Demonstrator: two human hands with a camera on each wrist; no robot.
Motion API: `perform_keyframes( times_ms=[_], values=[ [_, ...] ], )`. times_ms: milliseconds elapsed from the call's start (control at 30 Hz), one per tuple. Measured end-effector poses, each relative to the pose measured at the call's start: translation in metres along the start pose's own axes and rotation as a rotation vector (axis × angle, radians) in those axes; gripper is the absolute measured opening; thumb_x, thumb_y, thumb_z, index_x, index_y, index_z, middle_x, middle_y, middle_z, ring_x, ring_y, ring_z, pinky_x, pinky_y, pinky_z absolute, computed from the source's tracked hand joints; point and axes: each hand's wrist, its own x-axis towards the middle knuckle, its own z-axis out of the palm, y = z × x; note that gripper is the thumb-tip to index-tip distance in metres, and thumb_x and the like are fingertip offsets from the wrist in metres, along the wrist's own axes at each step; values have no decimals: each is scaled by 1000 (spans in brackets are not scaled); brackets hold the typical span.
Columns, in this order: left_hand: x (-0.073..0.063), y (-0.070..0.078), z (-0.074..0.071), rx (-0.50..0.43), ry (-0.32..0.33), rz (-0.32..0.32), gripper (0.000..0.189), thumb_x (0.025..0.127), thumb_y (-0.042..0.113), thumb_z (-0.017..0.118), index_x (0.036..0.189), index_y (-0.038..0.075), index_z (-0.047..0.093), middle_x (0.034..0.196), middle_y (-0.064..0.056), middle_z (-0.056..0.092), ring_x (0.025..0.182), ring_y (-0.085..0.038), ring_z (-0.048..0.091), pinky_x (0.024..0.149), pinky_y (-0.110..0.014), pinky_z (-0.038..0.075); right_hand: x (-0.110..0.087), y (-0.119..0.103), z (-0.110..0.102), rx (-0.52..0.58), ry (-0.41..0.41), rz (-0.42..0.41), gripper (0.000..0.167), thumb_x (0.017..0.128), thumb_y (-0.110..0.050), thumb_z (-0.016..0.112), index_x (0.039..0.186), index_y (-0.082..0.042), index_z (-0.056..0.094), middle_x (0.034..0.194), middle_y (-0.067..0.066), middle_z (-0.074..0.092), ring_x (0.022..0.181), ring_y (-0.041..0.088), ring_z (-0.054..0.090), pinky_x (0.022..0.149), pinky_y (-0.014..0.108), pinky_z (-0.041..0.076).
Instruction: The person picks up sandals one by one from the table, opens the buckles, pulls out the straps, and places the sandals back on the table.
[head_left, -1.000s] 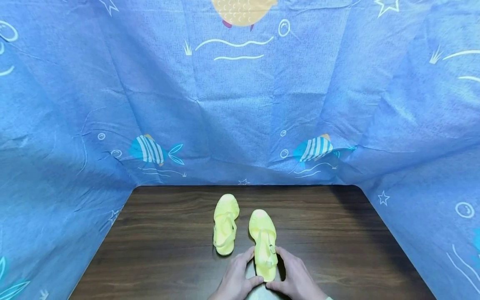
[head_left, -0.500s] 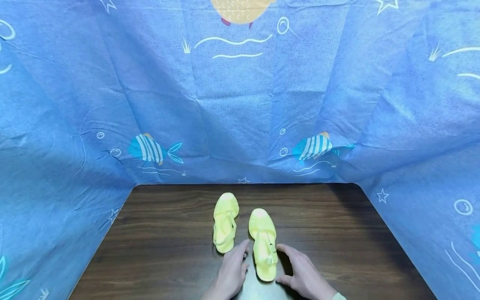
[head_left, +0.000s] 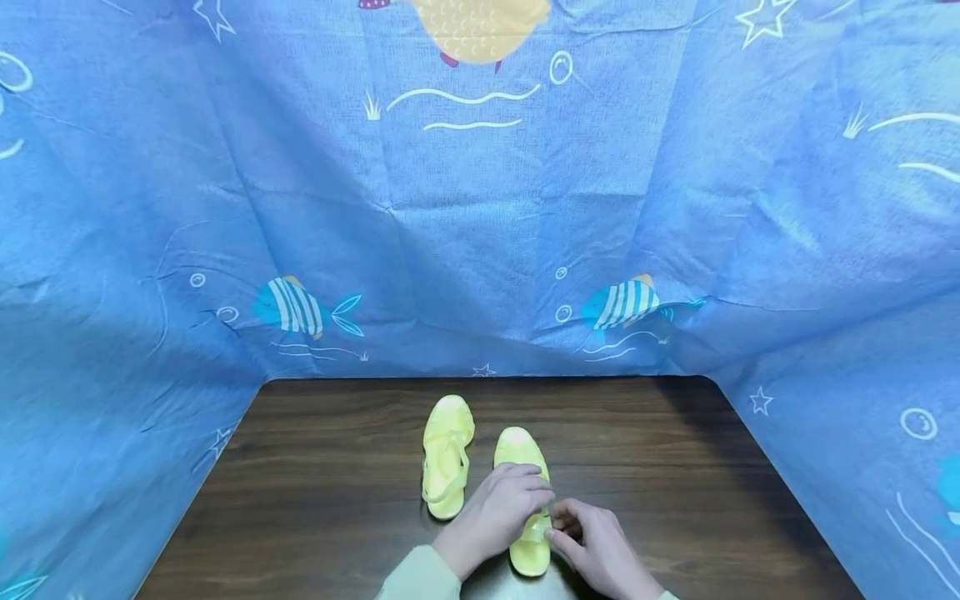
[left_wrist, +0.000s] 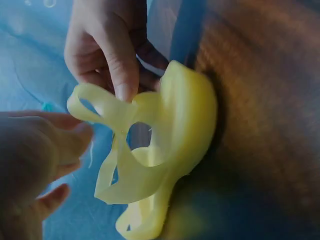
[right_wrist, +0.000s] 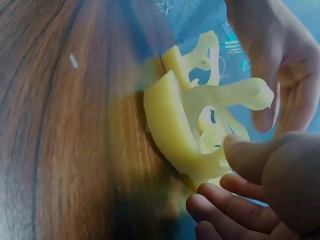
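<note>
Two pale yellow-green sandals with straps lie on a dark wooden table, toes pointing away. My left hand (head_left: 501, 512) reaches across the right sandal (head_left: 530, 558) from above, covering its middle. Its fingers (left_wrist: 75, 137) are loosely bent beside the raised strap, with a gap to it in the left wrist view. My right hand (head_left: 600, 546) is at the sandal's right side, where thumb and fingers pinch the strap (right_wrist: 220, 159) low on that side. Toe and heel stay visible between the hands. The left sandal (head_left: 448, 421) lies untouched, slightly farther away.
The brown wood-grain table (head_left: 337, 475) has rounded far corners. A blue cloth (head_left: 465, 233) printed with fish, stars and waves hangs behind it and along both sides.
My left hand has gone from the sandal's left side to over its middle. The right hand let go of the heel area, drew slightly away, then came back to the side strap.
</note>
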Motion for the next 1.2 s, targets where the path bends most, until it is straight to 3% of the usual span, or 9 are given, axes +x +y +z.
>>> perform_keyframes(
  times_ms=[67, 167, 267, 467, 567, 733, 1000, 1200],
  values=[
    [6, -2, -1, 17, -90, 22, 21, 83, 5, 80, 85, 26, 78, 85, 18, 70, 90, 0, 67, 87, -23, 54, 1, -1, -1, 19, -3, 5, 10, 92, -14, 80, 97, -12, 72, 87, -9, 75, 75, -3, 66, 64, 23, 57],
    [14, -5, 0, 12, -182, 32, 33, 80, 2, 79, 66, 28, 64, 65, 20, 51, 63, 6, 46, 65, -17, 43, 2, -2, -3, 37, -10, 17, 10, 92, -14, 80, 95, -11, 72, 85, -9, 75, 74, -2, 66, 64, 22, 56],
    [18, -6, 0, 21, -251, 24, 39, 79, 3, 80, 60, 27, 54, 59, 19, 44, 55, 4, 34, 57, -18, 33, 2, -4, -2, 42, -16, 46, 10, 92, -14, 81, 94, -11, 72, 84, -11, 74, 73, -2, 65, 63, 22, 55],
    [19, -5, 0, 45, -369, 15, 34, 81, 7, 81, 63, 28, 60, 65, 17, 53, 58, 3, 38, 53, -19, 34, 1, -5, -1, 47, -21, 63, 11, 91, -14, 81, 94, -15, 71, 83, -13, 73, 73, -3, 64, 63, 21, 54],
    [19, -5, 0, -5, -403, -6, 27, 81, 6, 81, 68, 26, 67, 71, 15, 54, 60, 1, 42, 53, -17, 37, 1, -5, -1, 35, -3, 38, 11, 90, -11, 81, 93, -15, 71, 82, -13, 72, 72, -4, 63, 62, 21, 54],
    [20, -7, 0, -93, -462, -46, 22, 83, 8, 81, 90, 29, 81, 78, 14, 54, 67, 2, 46, 58, -13, 40, 2, -7, 1, -2, 58, 2, 15, 85, -6, 81, 90, -17, 71, 78, -17, 69, 70, -6, 61, 61, 21, 54],
    [20, -15, 2, -184, -486, 0, 18, 86, 11, 85, 93, 27, 80, 81, 14, 55, 73, 4, 46, 63, -9, 38, 2, -9, 0, 51, 44, 49, 18, 83, -2, 79, 88, -15, 68, 76, -16, 66, 69, -5, 61, 61, 21, 55],
    [20, -22, 4, -241, -467, 71, 17, 88, 9, 82, 97, 23, 81, 85, 14, 61, 77, 4, 50, 68, -7, 39, 4, -9, 2, 34, 44, 97, 19, 80, -2, 76, 84, -20, 68, 74, -18, 65, 68, -6, 59, 61, 20, 53]
  ],
)
